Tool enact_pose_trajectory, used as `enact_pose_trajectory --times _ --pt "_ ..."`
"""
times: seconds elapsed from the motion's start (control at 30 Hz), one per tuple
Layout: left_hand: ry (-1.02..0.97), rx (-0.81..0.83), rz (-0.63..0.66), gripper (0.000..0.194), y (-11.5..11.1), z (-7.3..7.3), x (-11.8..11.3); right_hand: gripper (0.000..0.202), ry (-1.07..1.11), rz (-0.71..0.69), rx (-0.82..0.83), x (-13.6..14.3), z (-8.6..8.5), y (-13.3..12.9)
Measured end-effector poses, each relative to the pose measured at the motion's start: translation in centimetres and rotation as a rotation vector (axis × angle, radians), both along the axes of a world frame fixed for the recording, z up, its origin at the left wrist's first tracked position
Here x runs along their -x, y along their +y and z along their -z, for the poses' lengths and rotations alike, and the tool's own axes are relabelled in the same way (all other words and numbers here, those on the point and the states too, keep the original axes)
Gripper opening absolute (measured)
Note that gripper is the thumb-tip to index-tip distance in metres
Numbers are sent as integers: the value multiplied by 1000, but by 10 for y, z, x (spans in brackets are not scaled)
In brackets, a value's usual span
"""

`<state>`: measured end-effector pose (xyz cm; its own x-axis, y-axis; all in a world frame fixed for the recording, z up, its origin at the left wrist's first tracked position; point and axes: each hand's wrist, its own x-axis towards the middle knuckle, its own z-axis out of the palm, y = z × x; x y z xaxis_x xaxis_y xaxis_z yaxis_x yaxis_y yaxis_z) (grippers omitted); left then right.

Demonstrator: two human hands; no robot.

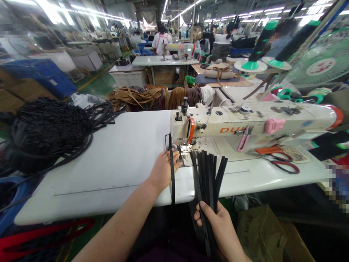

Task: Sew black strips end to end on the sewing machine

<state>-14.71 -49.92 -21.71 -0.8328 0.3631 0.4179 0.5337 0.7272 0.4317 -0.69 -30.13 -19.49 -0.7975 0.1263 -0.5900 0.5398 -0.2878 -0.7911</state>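
My left hand point(163, 168) lies at the needle area of a white sewing machine point(218, 122), palm down, its fingers stretched out beside the presser foot point(187, 148). A single narrow black strap point(172, 182) crosses over these fingers and runs down past the table's front edge. Whether any fingers pinch this strap is hard to make out. Closed around a bundle of black straps point(208, 174), my right hand point(214, 222) is at the front edge of the table. The upper ends of the bundle fan out over the machine bed, and its lower part hangs down.
A big heap of black straps point(51, 134) is on the left of the white table point(114, 153). Red-handled scissors point(283, 160) and pink thread snips point(244, 140) are at the right. Brown straps point(141, 96) lie behind the table. A co-worker point(163, 40) sits farther back.
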Motion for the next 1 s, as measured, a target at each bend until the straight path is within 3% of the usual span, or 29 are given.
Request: enact_pose_trajectory --times 0.37,0.6,0.73,0.87,1.0 --pt "-12 11 -1 31 -2 5 0 62 120 84 -78 -6 26 1" --pt "-32 14 -13 30 -1 5 4 61 109 51 -80 -4 10 0" --pt "-60 -20 -1 30 -2 5 5 62 113 46 -64 -3 11 -1" --pt "-86 -151 35 27 -5 10 12 61 122 16 -44 -3 14 -3" --pt "-131 -287 -37 27 -9 15 35 61 127 -27 -34 -1 9 -6"
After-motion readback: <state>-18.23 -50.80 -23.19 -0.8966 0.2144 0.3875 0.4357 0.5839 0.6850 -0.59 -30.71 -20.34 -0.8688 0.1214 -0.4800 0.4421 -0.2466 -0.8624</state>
